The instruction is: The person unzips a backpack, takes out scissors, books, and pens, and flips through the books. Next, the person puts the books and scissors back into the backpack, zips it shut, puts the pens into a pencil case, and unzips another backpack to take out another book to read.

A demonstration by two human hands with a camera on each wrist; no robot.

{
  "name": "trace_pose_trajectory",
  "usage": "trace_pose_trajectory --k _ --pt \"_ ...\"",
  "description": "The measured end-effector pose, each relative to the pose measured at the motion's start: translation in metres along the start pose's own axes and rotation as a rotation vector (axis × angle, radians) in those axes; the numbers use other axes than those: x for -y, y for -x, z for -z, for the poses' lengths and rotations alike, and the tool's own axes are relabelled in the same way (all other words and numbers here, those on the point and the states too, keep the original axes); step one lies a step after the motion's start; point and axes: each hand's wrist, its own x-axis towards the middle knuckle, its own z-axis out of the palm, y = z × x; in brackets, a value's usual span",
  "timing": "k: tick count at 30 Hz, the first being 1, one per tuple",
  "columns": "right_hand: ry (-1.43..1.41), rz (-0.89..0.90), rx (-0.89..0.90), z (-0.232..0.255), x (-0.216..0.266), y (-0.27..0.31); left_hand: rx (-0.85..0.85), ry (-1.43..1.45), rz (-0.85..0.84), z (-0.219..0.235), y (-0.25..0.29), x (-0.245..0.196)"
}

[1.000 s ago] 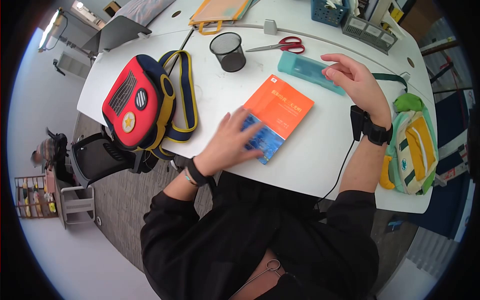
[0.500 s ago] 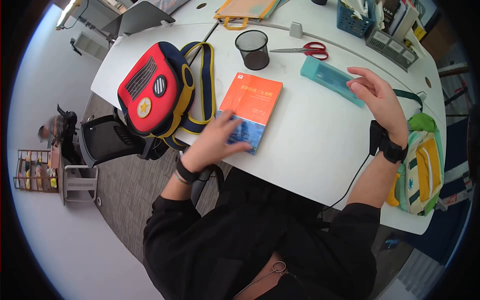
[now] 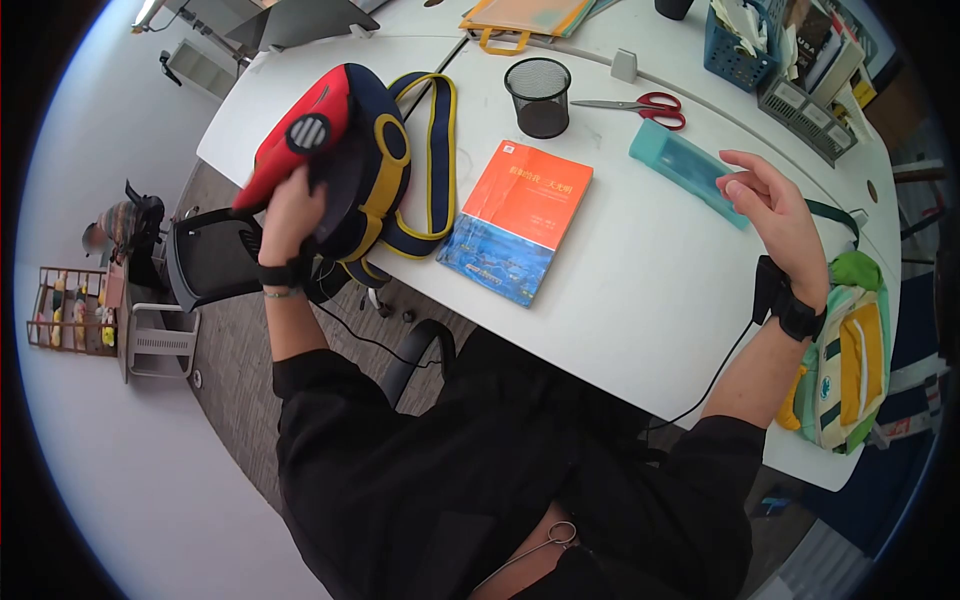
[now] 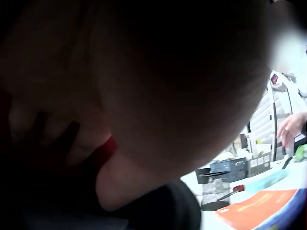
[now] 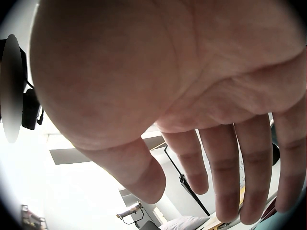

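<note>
My left hand (image 3: 295,215) grips the edge of the red front flap of a small backpack (image 3: 375,190) with navy and yellow trim. The flap is pulled away from the dark body of the bag, and my fingertips are partly hidden behind it. In the left wrist view my fingers (image 4: 57,129) curl against red fabric in deep shadow. My right hand (image 3: 775,215) hovers with loosely bent fingers, holding nothing, over the end of a teal translucent case (image 3: 680,165). An orange and blue book (image 3: 520,215) lies flat on the table between the hands.
A black mesh pen cup (image 3: 540,100) and red-handled scissors (image 3: 645,105) sit behind the book. A green and yellow bag (image 3: 845,360) lies at the right edge. Baskets of papers and books (image 3: 740,45) stand at the back. An office chair (image 3: 215,260) is left of the table (image 3: 620,330).
My left hand has left the book and moved left onto the backpack, whose red flap is now bent away from its body. The book lies uncovered. My right hand keeps its pose.
</note>
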Motion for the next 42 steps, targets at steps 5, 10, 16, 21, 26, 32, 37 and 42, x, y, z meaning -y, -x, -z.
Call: trace_pose_trajectory --k 5,10,16,21,26,32,37,42 --pt "0.018 -0.004 0.017 -0.003 0.002 0.0 -0.065 0.111 0.179 -0.001 -0.058 0.047" --pt "0.009 0.004 0.009 -0.003 0.001 0.001 -0.03 -0.042 -0.006 -0.022 -0.067 0.073" --pt "0.003 -0.006 -0.015 0.001 0.0 0.005 -0.166 -0.337 -0.297 -0.03 -0.061 0.076" --pt "0.057 0.068 -0.02 -0.001 -0.004 0.001 -0.296 -0.581 -0.558 -0.029 -0.051 0.075" --pt "0.076 0.087 -0.009 -0.004 -0.006 -0.001 0.011 -0.49 -0.128 0.087 0.031 -0.104" --pt "0.083 0.092 -0.001 -0.004 -0.003 -0.002 -0.135 0.22 -0.197 0.14 0.07 -0.126" --pt "0.085 0.088 -0.01 -0.004 0.002 0.001 0.062 0.732 -0.096 0.049 0.05 -0.137" --pt "0.071 0.08 -0.011 -0.001 0.001 0.005 0.03 0.193 -0.241 -0.049 0.045 -0.111"
